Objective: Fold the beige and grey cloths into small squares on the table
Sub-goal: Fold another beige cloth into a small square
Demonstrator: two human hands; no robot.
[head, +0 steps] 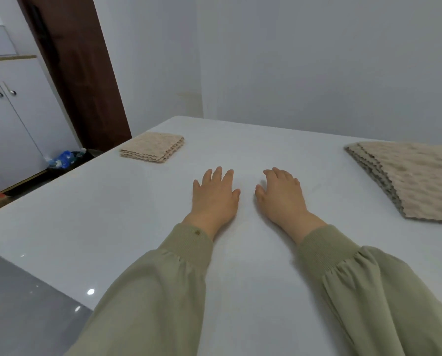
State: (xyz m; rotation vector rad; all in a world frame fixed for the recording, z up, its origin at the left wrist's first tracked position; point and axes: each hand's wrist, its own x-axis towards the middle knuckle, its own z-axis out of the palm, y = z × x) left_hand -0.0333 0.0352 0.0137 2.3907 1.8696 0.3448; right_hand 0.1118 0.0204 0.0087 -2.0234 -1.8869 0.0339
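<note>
A beige cloth folded into a small square [153,147] lies at the far left of the white table [91,201]. At the right edge of view sits a stack of larger flat cloths [417,178], beige on top with greyish layers showing along its side. My left hand [213,199] and my right hand [282,197] rest palm down on the bare table between the two, fingers relaxed, holding nothing. Both hands are well apart from either cloth.
The table's left edge runs diagonally, with grey floor [22,312] below it. A white cabinet [12,111], a dark wooden door [78,73] and a bin with blue bottles [65,158] stand beyond. White walls close off the far side.
</note>
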